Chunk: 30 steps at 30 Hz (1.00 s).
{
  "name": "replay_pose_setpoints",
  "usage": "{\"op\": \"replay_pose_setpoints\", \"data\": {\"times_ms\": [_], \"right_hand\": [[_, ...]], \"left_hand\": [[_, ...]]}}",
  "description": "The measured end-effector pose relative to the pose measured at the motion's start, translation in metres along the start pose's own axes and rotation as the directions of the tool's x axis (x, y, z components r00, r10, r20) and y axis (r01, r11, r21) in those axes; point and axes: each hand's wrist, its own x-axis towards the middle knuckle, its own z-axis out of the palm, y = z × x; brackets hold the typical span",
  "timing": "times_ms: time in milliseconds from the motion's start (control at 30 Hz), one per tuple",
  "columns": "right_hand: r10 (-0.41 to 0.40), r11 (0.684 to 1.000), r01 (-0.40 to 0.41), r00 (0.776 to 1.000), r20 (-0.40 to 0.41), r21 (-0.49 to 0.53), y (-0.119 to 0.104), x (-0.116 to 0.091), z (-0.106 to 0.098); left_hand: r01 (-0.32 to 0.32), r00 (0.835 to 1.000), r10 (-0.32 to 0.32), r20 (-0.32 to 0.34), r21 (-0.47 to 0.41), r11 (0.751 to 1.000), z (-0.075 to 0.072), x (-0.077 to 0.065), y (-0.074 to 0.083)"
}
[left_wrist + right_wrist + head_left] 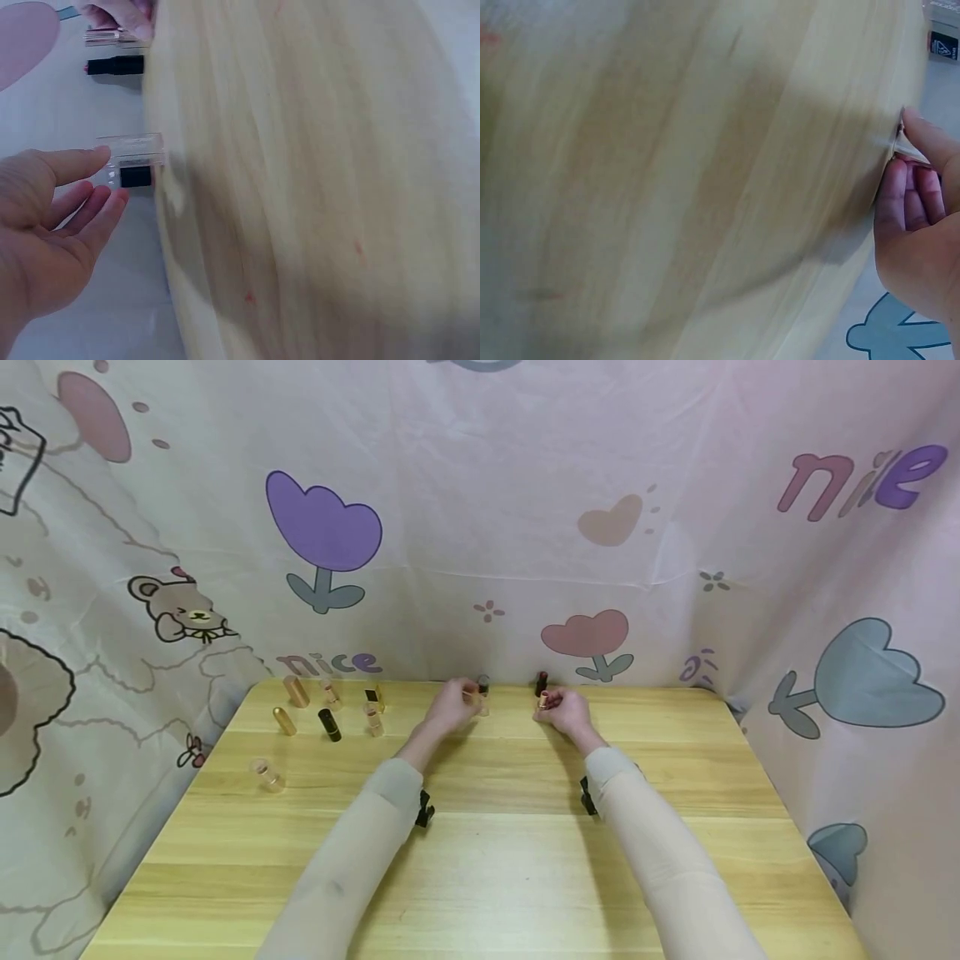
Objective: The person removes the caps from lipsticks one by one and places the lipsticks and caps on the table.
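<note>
At the table's far edge, my left hand (452, 703) has its thumb at the top of a clear lipstick tube (139, 144), fingers apart from the thumb. A clear-topped tube with a black base (136, 176) stands just behind that one, close to the fingertips. To the right, my right hand (568, 710) pinches a small gold-and-pink lipstick tube (543, 700) between thumb and fingers, down at the tabletop. In the right wrist view the fingers mostly hide this tube. Behind it stands a black lipstick tube (542, 683).
On the left of the wooden table (480, 877) stand several lipstick tubes, among them a rose-gold one (296, 692), a gold one (284, 721), a black one (329, 725) and a clear one (267, 775). A printed curtain (465, 527) hangs behind the table and at its sides.
</note>
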Motion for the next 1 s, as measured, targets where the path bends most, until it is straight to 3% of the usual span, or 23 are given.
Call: {"op": "replay_pose_setpoints", "data": {"times_ms": [233, 400, 500, 567, 733, 800, 900, 1000], "right_hand": [[-0.003, 1.000, 0.003, 1.000, -0.011, -0.004, 0.000, 0.000, 0.002], [-0.020, 1.000, 0.020, 1.000, -0.015, -0.001, 0.000, 0.000, 0.003], [-0.034, 0.999, 0.034, 0.999, -0.022, -0.003, 0.001, -0.001, 0.004], [-0.033, 0.999, 0.033, 0.999, -0.025, 0.002, 0.001, -0.002, 0.004], [-0.027, 1.000, 0.027, 1.000, -0.016, 0.006, 0.003, 0.000, 0.005], [-0.027, 0.999, 0.027, 1.000, -0.008, 0.017, 0.004, 0.001, 0.006], [-0.019, 0.998, 0.019, 1.000, -0.002, 0.062, 0.005, -0.001, 0.006], [-0.009, 0.993, 0.009, 1.000, -0.002, 0.115, 0.005, -0.004, 0.005]], "left_hand": [[-0.071, 0.993, 0.062, -0.099, -0.090, 0.993, -0.015, -0.021, -0.002], [-0.124, 0.971, 0.090, -0.220, -0.146, 0.982, -0.027, -0.036, -0.005], [-0.161, 0.941, 0.101, -0.322, -0.165, 0.973, -0.035, -0.047, -0.007], [-0.186, 0.908, 0.108, -0.404, -0.160, 0.969, -0.040, -0.054, -0.009], [-0.212, 0.797, 0.087, -0.598, -0.142, 0.967, -0.050, -0.069, -0.022], [-0.184, 0.769, 0.038, -0.639, -0.163, 0.969, -0.054, -0.074, -0.029], [-0.108, 0.762, -0.055, -0.645, -0.211, 0.972, -0.058, -0.081, -0.037], [-0.023, 0.772, -0.127, -0.623, -0.228, 0.973, -0.062, -0.084, -0.045]]}}
